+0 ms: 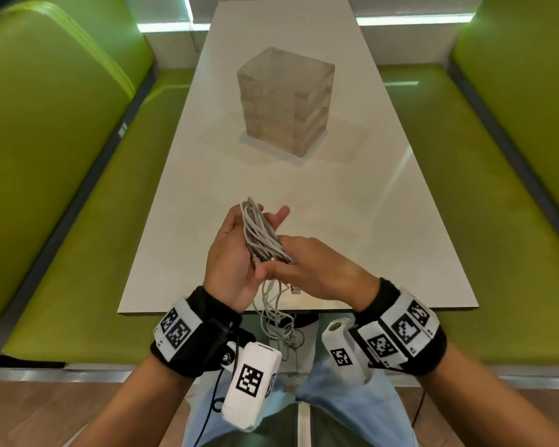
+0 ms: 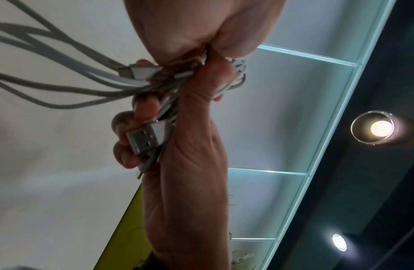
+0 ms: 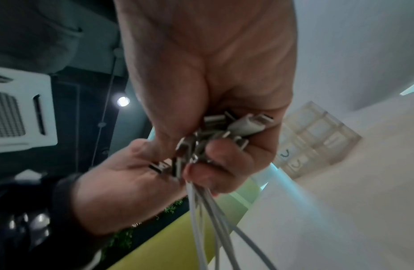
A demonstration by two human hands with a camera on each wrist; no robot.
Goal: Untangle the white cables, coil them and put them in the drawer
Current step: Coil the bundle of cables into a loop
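Note:
A coiled bundle of white cables [image 1: 260,235] sits just above the near end of the white table [image 1: 384,253]. My left hand [image 1: 226,256] cradles it in the palm, thumb on one side and fingers on the other. My right hand [image 1: 307,266] grips its lower end, fingers curled round the cluster of plugs [image 3: 224,131]. Loose cable strands [image 1: 273,317] hang from the hands below the table edge, with one USB plug [image 1: 295,289] dangling. The translucent drawer unit [image 1: 284,98] stands mid-table, all its drawers closed. In the left wrist view a metal USB plug [image 2: 143,135] juts out beside the left palm [image 2: 194,155].
Green padded benches [image 1: 62,188] [image 1: 497,204] run along both sides of the table. The table's near edge [image 1: 368,308] lies just beyond my wrists. Bare tabletop stretches between my hands and the drawer unit.

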